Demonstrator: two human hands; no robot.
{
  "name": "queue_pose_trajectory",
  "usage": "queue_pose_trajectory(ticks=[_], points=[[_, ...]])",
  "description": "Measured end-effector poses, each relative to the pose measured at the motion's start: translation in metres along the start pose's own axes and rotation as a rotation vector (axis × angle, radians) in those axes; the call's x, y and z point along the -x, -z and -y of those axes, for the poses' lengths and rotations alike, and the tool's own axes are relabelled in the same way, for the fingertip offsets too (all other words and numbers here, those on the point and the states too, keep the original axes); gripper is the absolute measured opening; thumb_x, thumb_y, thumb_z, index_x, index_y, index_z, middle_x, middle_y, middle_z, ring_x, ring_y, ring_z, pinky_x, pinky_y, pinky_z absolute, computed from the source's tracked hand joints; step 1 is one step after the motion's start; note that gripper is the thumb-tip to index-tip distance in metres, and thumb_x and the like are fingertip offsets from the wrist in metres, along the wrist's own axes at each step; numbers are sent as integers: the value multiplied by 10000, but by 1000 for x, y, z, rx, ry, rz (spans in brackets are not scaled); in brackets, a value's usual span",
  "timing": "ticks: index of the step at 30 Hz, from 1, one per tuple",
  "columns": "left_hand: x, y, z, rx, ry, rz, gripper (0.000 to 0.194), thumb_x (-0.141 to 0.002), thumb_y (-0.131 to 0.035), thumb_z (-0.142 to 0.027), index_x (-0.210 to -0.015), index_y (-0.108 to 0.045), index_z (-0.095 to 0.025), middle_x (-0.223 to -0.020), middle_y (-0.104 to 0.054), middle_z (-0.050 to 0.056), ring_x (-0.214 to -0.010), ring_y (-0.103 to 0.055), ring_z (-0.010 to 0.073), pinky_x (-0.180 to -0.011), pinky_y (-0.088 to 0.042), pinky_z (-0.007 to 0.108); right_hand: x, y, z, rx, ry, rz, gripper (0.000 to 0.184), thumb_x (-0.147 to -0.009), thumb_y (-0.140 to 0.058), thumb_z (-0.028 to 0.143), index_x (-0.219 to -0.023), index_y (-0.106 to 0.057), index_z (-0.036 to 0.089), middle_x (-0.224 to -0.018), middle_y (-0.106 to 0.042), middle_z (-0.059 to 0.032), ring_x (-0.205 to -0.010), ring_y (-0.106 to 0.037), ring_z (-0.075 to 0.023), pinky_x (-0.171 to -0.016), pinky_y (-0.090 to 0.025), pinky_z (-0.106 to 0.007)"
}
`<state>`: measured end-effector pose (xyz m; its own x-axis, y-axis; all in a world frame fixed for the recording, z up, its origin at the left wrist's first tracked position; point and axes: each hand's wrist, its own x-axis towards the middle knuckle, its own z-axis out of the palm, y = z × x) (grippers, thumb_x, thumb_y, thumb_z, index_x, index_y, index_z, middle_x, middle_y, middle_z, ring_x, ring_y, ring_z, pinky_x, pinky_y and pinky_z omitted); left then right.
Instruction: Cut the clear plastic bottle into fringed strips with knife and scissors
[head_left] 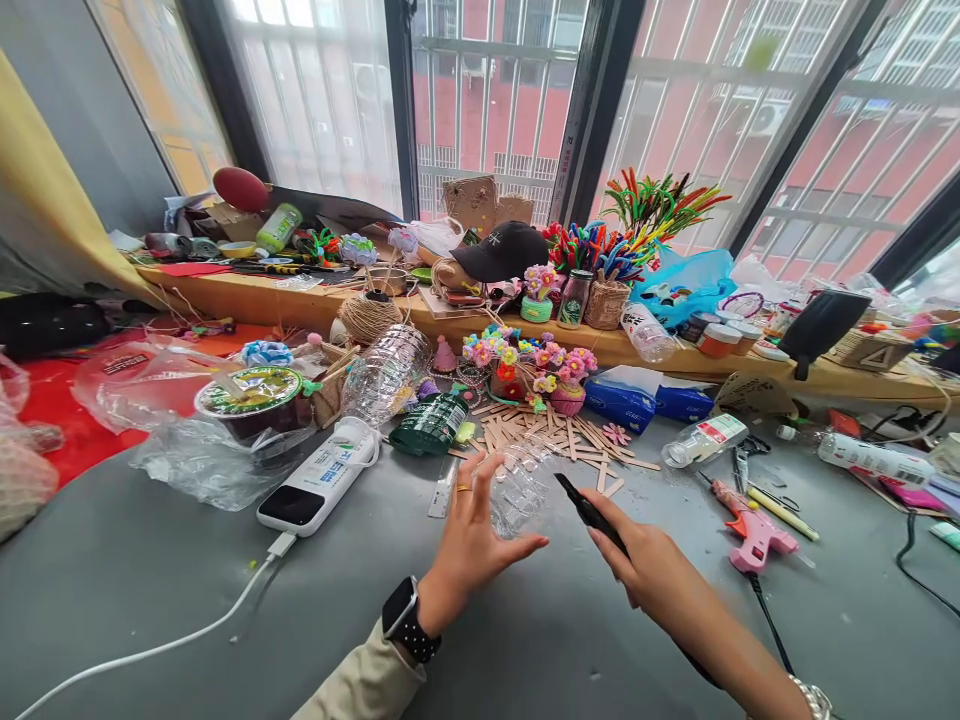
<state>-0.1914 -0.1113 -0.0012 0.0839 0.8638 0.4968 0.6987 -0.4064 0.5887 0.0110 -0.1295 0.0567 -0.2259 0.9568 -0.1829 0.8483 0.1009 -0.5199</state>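
Observation:
My left hand (472,535), with a ring and a dark smartwatch at the wrist, curves around the near left side of a clear ribbed plastic bottle (523,490). Its fingers lie along the left side and the thumb reaches across the near end. The bottle is see-through, so its exact outline is hard to make out. In my right hand (649,555) is a black utility knife (596,515), its tip pointing up and left toward the bottle, a small gap apart. A clear ruler (441,490) lies left of my left hand.
Wooden craft sticks (532,425) are scattered behind the bottle. A pink glue gun (754,530) with its cord lies right, near a plastic bottle (705,440). A white device (322,480) with a cable and a lidded tub (251,400) stand left. Crafts crowd the wooden ledge (465,325).

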Motion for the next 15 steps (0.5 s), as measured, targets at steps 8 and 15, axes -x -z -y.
queue_pose_trajectory(ticks=[8,15], points=[[0,-5,-1,-29,-72,-45,734,-564,-678,-297,-1181,-289,-219,-1212,-319,128,-1152,-352,304,-939,-337,494,-3,3,0,-20,45,3,496,-835,-257,342,-1294,-380,199,-443,-475,53,-373,-521,-171,-569,-447,-302],[-3,-4,2,-19,-29,-55,707,-565,-664,-315,-1162,-297,-223,-1167,-352,113,-1106,-399,287,-896,-389,463,-4,5,-3,1,40,26,471,-827,-292,317,-1277,-404,231,-532,-565,26,-356,-506,-141,-530,-447,-268]])
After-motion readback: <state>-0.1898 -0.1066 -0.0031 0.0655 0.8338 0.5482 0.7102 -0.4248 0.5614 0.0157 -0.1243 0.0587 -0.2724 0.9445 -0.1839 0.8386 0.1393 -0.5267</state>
